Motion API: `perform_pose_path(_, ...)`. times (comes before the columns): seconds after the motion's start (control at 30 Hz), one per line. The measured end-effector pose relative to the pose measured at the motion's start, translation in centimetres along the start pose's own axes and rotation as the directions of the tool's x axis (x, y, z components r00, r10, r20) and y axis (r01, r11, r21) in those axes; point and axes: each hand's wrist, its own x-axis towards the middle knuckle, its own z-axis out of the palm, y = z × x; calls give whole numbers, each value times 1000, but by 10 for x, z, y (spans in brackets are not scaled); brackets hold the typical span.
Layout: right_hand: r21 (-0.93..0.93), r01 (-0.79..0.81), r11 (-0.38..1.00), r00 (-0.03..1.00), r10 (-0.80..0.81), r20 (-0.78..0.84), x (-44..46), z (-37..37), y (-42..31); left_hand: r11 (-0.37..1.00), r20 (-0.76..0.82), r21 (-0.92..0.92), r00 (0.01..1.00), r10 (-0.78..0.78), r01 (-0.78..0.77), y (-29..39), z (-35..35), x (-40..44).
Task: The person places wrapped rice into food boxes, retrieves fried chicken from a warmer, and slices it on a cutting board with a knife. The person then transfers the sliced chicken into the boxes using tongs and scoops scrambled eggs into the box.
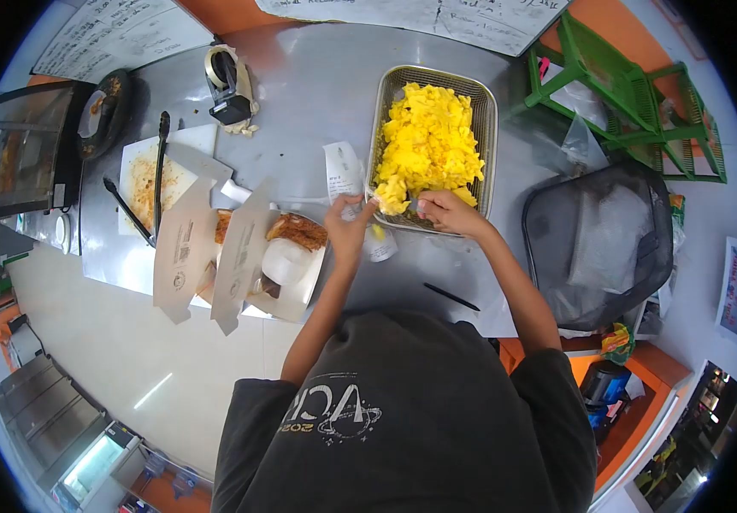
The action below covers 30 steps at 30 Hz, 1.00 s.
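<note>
A wire-mesh basket (490,128) is heaped with bright yellow food that looks like scrambled egg (433,137). At its near left corner, my left hand (348,229) has thumb and fingers drawn together beside a yellow lump (392,195); a thin clear wrapping may be around the lump. Curled over the basket's near edge, my right hand (452,214) is closed, and what it grips is hidden by the fingers. A printed paper slip (344,169) lies just beyond my left hand. Another small whitish piece with yellow on it (380,244) rests below the basket's corner.
Left of my arm stand two open cardboard boxes (244,256) with fried food and a white dome. Farther left are tongs (162,171), a cleaver (202,162) and a cutting board (142,184). A tape dispenser (230,90), black mesh cover (599,248), green racks (595,77) and pen (451,297) surround the basket.
</note>
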Motion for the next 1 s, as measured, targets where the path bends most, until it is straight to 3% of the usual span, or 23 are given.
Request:
perform_pose_path(0.27, 160, -60, 985, 995, 72, -72, -30, -20, 9, 999, 16, 8, 999, -33, 33, 9, -3, -9)
perform_pose_path(0.37, 166, -26, 986, 980, 57, -188, -40, -16, -4, 999, -31, 9, 999, -44, 44, 12, -2, -16)
perform_pose_path(0.53, 131, 12, 991, 981, 14, -193, -44, -17, -5, 998, -15, -36, 999, -43, 43, -7, -5, -24)
perform_pose_path(0.73, 181, 49, 982, 977, -10, -212, -45, -20, 3, 960, 196, -254, 978, -67, 117, -3, -13, -39)
perform_pose_path(0.83, 197, 56, 979, 975, -11, -222, -46, -20, 5, 971, 258, -226, 966, -23, 83, -12, -18, -40)
perform_pose_path(1.0, 225, 52, 973, 979, -5, -203, -47, -22, 5, 885, 330, -397, 938, -107, 241, -15, -24, -45)
